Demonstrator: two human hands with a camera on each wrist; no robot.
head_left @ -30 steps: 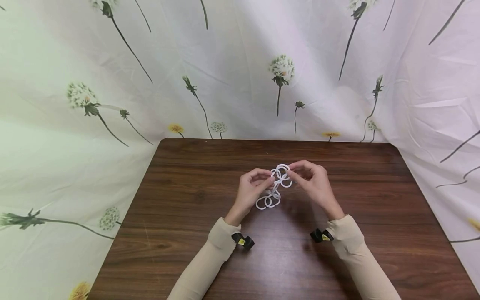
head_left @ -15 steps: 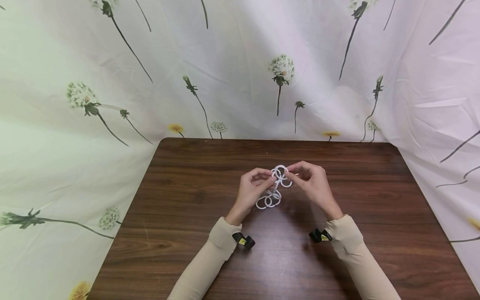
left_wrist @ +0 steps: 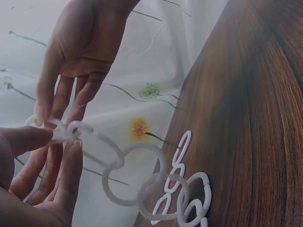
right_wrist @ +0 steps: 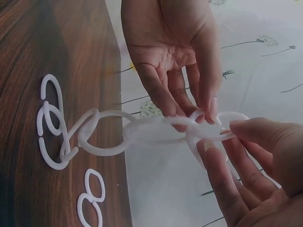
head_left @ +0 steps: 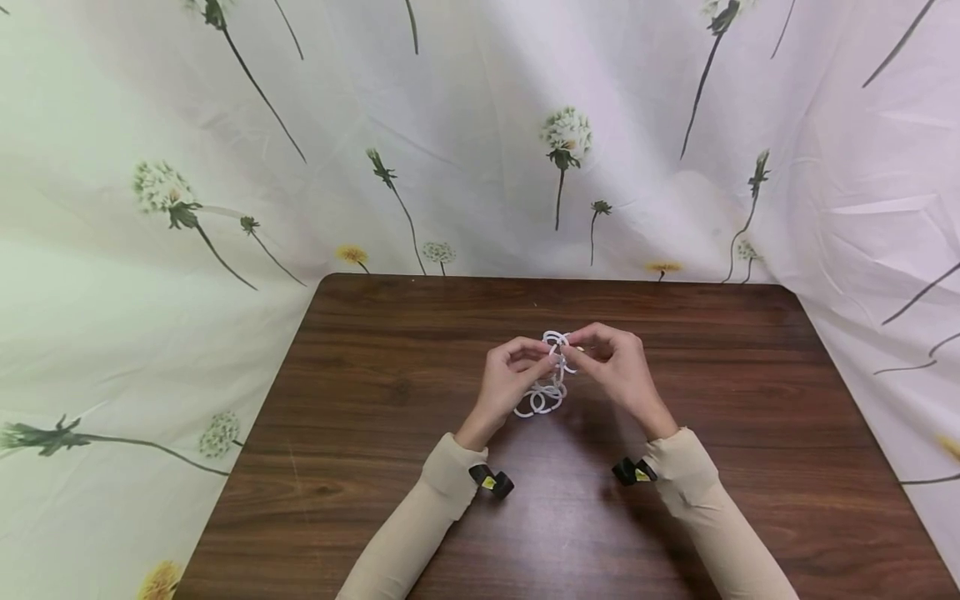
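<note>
Above the table, left hand, right hand, pinching ring chain

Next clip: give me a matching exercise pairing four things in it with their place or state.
Things:
1. left hand
2. right hand
3. chain of white rings
4. table

States:
A. dark brown wood, bearing the chain's lower rings
B. pinches the chain's top from the right side
C. hangs from the fingers down to the tabletop
D. pinches the chain's top from the left side

Pairs: 1-D, 2-B, 3-C, 4-A

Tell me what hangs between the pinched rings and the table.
Linked white rings hang from the hands to the table, where the chain's end rests; the right wrist view shows it best.
</note>
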